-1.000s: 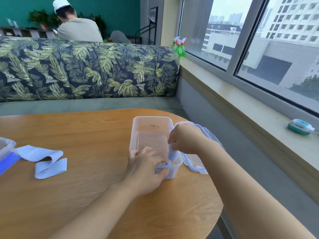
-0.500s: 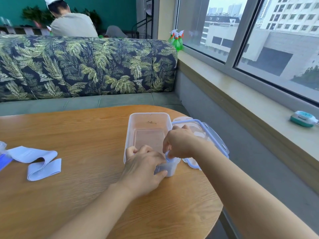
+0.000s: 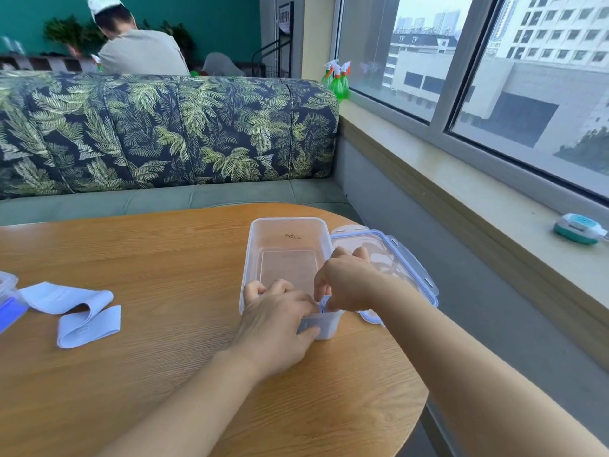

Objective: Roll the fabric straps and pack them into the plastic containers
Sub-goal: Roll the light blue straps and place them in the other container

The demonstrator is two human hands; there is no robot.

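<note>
On table (image 3: 148, 258), container (image 3: 263, 252), illegible scribble (image 3: 293, 236), right hand (image 3: 349, 282) pinching strap (image 3: 324, 302)

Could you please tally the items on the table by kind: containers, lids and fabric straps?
Plastic containers: 2 (open container, left-edge container, partly cut off)
Detached lids: 1 (lid)
Fabric straps: 2 (unrolled strap, rolled strap inside the open container)
Total: 5

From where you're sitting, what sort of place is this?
Probably a café or lounge high up in a city building: a leaf-print booth sofa, a round wooden table, a big window onto office blocks, and another person seated behind the sofa.
</note>
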